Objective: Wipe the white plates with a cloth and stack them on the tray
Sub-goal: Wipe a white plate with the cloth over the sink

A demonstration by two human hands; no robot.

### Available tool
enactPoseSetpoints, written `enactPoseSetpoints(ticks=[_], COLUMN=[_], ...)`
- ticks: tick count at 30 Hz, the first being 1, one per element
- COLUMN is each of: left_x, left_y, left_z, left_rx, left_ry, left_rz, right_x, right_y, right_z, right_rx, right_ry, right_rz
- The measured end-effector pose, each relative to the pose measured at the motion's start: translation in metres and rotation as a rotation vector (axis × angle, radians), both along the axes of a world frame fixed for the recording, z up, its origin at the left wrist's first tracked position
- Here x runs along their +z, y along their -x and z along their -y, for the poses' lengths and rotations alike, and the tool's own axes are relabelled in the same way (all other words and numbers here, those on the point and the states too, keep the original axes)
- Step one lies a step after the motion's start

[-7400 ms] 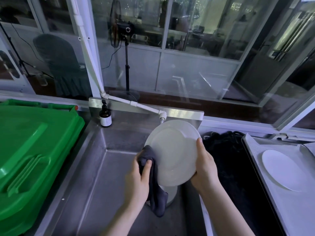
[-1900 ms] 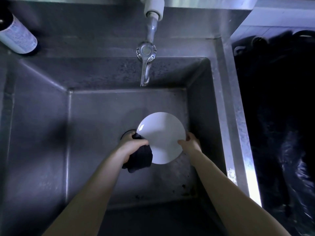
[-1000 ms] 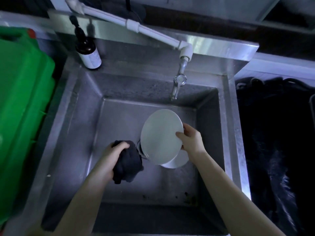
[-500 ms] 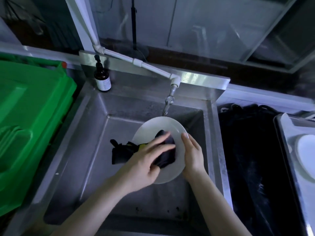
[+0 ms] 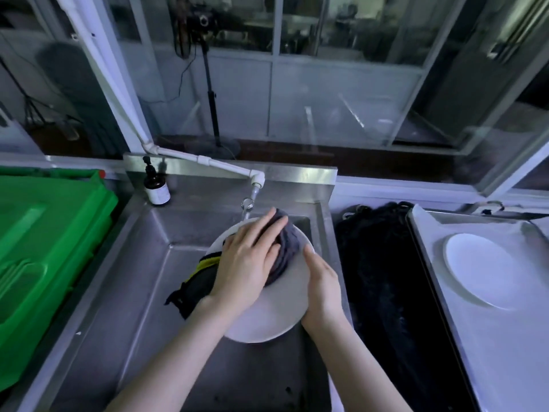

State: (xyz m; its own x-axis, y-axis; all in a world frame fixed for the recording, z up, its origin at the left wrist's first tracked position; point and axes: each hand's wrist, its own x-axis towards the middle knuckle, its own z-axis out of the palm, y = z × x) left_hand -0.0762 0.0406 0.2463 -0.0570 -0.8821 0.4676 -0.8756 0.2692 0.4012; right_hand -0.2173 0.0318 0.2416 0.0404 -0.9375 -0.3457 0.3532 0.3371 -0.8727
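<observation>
Two plates: held plate over sink, second plate flat on tray, right. One cloth. Two hands: left hand flat, fingers straight, pressing cloth onto held plate; right hand gripping its right rim. Since the last frame, cloth has slid from plate centre toward far rim.

The left hand presses a dark cloth flat onto a white plate; the right hand grips its rim.
</observation>
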Motion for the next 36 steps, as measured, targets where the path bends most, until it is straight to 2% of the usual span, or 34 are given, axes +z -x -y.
enactPoseSetpoints(ticks=[3,8,11,13,18,23,27,30,33,36], left_x=[0.01,0.0,-0.001,0.006,0.031,0.021,0.008,0.012,0.022,0.028], left_y=[-0.003,0.026,0.062,0.069,0.037,0.017,0.058,0.072,0.059,0.032], left_z=[0.011,-0.032,-0.051,-0.036,0.001,-0.027,-0.048,-0.035,-0.011,0.006], left_rx=[0.127,0.08,0.037,0.096,0.232,0.323,0.233,0.174,0.124,0.134], left_ry=[-0.022,0.023,0.015,0.037,-0.048,-0.028,0.013,0.01,0.018,0.04], left_rz=[0.001,0.03,0.034,0.013,0.024,0.098,0.033,0.053,-0.038,-0.3], right_x=[0.015,0.035,0.038,0.034,0.027,0.048,0.049,0.04,0.032,0.034], right_y=[0.021,0.046,0.042,0.037,0.037,0.059,0.051,0.043,0.035,0.035], right_z=[0.0,0.013,0.012,0.005,-0.005,0.016,0.013,0.0,-0.009,-0.008], right_rx=[-0.02,-0.1,-0.063,-0.02,0.022,-0.113,-0.084,-0.042,0.001,-0.023], right_ry=[0.035,0.106,0.115,0.094,0.066,0.156,0.187,0.16,0.144,0.125], right_rz=[0.02,0.085,0.081,0.12,0.126,0.138,0.098,0.08,0.061,0.086])
